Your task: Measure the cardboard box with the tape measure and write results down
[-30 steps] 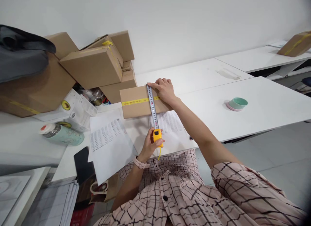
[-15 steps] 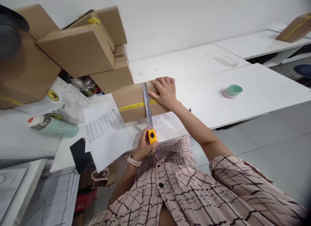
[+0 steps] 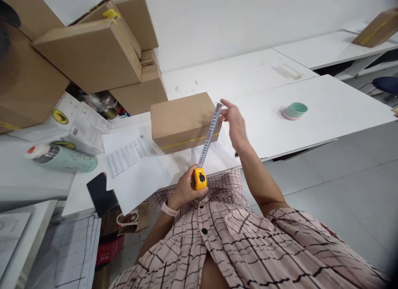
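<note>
While left hand [image 3: 186, 187] grips yellow tape measure [image 3: 199, 179] | right hand [image 3: 235, 122] spread | beside rectangular cardboard box [image 3: 182, 117]

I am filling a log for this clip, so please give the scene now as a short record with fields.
left hand: closed around the yellow tape measure case
right hand: at the tip of the blade, fingers loosely stretched; grip unclear
blade: drawn out, slanting up past the right end of the cardboard box
cardboard box: lies partly on printed sheets on the white table
nearby: stacked boxes, green bottle, black phone, tape roll
</note>
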`<control>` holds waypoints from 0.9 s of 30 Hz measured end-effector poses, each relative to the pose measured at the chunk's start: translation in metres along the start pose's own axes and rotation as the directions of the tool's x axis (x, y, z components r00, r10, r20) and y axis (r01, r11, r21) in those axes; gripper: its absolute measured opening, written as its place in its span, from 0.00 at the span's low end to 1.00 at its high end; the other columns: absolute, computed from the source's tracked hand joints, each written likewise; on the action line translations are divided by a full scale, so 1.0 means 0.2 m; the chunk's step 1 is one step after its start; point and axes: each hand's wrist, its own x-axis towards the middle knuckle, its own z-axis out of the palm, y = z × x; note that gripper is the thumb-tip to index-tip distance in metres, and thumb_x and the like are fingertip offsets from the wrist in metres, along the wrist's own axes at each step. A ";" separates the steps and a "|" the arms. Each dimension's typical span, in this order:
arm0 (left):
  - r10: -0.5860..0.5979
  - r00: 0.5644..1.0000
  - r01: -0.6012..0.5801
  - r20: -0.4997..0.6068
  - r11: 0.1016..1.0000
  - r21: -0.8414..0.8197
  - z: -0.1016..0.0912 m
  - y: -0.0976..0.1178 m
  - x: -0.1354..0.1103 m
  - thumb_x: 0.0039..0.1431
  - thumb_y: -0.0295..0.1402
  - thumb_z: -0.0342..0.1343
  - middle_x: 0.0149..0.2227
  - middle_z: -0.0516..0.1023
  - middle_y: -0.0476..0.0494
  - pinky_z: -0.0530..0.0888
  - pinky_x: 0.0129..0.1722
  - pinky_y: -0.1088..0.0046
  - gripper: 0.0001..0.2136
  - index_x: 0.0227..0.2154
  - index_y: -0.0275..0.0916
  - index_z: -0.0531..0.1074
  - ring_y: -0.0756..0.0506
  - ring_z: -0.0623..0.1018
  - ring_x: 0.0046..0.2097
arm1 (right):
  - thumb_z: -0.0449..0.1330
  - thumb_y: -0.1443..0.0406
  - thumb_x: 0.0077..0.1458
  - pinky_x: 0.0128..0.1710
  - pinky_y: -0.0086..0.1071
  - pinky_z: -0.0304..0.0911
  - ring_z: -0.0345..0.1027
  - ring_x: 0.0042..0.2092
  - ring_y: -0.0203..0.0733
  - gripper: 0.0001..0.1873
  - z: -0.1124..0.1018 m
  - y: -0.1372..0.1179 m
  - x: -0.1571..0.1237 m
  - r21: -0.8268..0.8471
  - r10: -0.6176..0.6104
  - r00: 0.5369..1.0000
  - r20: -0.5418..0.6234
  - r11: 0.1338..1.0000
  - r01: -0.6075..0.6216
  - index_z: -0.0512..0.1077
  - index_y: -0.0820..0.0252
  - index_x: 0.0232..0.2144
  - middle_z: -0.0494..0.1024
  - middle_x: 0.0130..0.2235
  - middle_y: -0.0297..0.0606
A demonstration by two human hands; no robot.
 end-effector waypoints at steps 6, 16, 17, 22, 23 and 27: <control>0.110 0.988 -0.118 0.105 0.991 0.066 0.04 0.05 -0.07 0.50 0.36 0.69 0.60 0.67 0.36 0.71 0.58 0.55 0.39 0.64 0.43 0.58 0.36 0.73 0.57 | 0.55 0.48 0.66 0.27 0.31 0.63 0.62 0.25 0.34 0.19 -0.16 -0.08 -0.15 0.318 0.211 0.974 -0.087 0.932 -0.173 0.73 0.53 0.46 0.70 0.26 0.30; 0.410 0.874 -0.387 -0.260 0.912 0.137 -0.05 0.13 -0.05 0.52 0.42 0.70 0.55 0.70 0.38 0.75 0.55 0.57 0.47 0.69 0.46 0.47 0.39 0.76 0.55 | 0.53 0.54 0.66 0.30 0.31 0.61 0.64 0.26 0.35 0.16 -0.02 -0.02 -0.66 -0.103 0.240 0.971 0.008 0.966 -0.238 0.72 0.57 0.47 0.75 0.27 0.32; 0.475 0.829 -0.423 -0.295 0.878 0.224 -0.10 0.17 -0.02 0.52 0.42 0.70 0.56 0.70 0.37 0.75 0.55 0.56 0.47 0.69 0.45 0.48 0.39 0.75 0.55 | 0.51 0.53 0.67 0.31 0.31 0.60 0.64 0.26 0.36 0.17 -0.05 0.04 -0.63 -0.212 0.305 0.948 -0.088 0.924 -0.317 0.72 0.57 0.46 0.75 0.27 0.33; 0.658 0.619 -0.364 -0.429 0.724 0.585 -0.46 0.31 0.27 0.49 0.39 0.72 0.57 0.69 0.38 0.74 0.56 0.51 0.42 0.64 0.45 0.59 0.36 0.72 0.58 | 0.48 0.49 0.67 0.40 0.36 0.61 0.73 0.40 0.49 0.25 -0.20 0.35 -0.42 -0.622 0.574 0.788 -0.221 0.539 -0.568 0.66 0.61 0.54 0.80 0.37 0.45; 0.662 0.616 -0.333 -0.427 0.710 0.620 -0.52 0.32 0.35 0.49 0.38 0.73 0.56 0.70 0.39 0.74 0.56 0.51 0.39 0.63 0.45 0.61 0.36 0.71 0.58 | 0.48 0.47 0.67 0.41 0.38 0.61 0.74 0.42 0.51 0.27 -0.20 0.39 -0.39 -0.676 0.614 0.765 -0.195 0.481 -0.559 0.65 0.61 0.56 0.81 0.39 0.48; 0.599 0.691 -0.235 -0.404 0.715 0.659 -0.70 0.27 0.65 0.51 0.39 0.71 0.54 0.73 0.42 0.74 0.56 0.50 0.32 0.58 0.43 0.67 0.38 0.72 0.55 | 0.53 0.51 0.66 0.43 0.41 0.63 0.75 0.43 0.55 0.26 -0.19 0.49 -0.33 -0.785 0.655 0.753 -0.061 0.435 -0.442 0.64 0.62 0.57 0.81 0.43 0.55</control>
